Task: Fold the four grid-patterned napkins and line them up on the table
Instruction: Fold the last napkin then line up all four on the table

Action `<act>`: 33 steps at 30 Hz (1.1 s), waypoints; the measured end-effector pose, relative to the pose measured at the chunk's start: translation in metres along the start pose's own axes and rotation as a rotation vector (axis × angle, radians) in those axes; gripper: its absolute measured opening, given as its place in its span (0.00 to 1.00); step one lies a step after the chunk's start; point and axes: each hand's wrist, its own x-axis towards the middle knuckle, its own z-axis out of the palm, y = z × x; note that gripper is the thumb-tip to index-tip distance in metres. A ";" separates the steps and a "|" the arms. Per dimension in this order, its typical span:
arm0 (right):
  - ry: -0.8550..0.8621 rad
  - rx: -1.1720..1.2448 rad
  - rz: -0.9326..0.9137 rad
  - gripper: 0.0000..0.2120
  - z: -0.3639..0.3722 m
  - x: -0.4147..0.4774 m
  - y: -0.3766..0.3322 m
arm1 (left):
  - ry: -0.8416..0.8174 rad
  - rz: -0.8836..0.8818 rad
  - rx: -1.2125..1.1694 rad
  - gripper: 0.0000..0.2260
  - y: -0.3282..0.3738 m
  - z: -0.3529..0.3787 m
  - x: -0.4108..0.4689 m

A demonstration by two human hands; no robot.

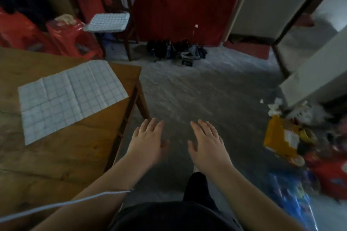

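While both hands [175,140] hover spread and empty over grey floor [206,88], one unfolded napkin [71,97] lies on the wooden table [47,165].

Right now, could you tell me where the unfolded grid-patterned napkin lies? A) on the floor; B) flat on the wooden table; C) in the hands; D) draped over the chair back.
B: the napkin lies spread flat on the table, away from the left hand and right hand.

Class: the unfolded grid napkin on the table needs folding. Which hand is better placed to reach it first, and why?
Probably left. The left hand hovers open beside the table, nearer the napkin; the right hand, also open, is farther out over the floor.
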 end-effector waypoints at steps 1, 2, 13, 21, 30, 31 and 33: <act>-0.001 0.000 -0.022 0.31 -0.009 0.024 0.008 | 0.016 -0.027 -0.003 0.32 0.005 -0.005 0.022; -0.001 -0.004 -0.046 0.31 -0.019 0.049 0.015 | 0.037 -0.052 -0.004 0.32 0.011 -0.011 0.045; -0.119 -0.099 -0.350 0.31 -0.118 0.293 0.032 | 0.157 -0.318 -0.097 0.31 0.055 -0.092 0.234; -0.209 -0.160 -0.486 0.31 -0.136 0.474 -0.013 | 0.194 -0.465 -0.186 0.31 -0.001 -0.140 0.366; -0.340 -0.323 -0.646 0.31 -0.133 0.669 -0.122 | 0.221 -0.596 -0.282 0.31 -0.126 -0.207 0.519; -0.344 -0.331 -0.672 0.31 -0.135 0.686 -0.137 | 0.229 -0.618 -0.297 0.31 -0.136 -0.216 0.528; -0.350 -0.323 -0.724 0.31 -0.135 0.716 -0.169 | 0.257 -0.684 -0.332 0.32 -0.155 -0.233 0.541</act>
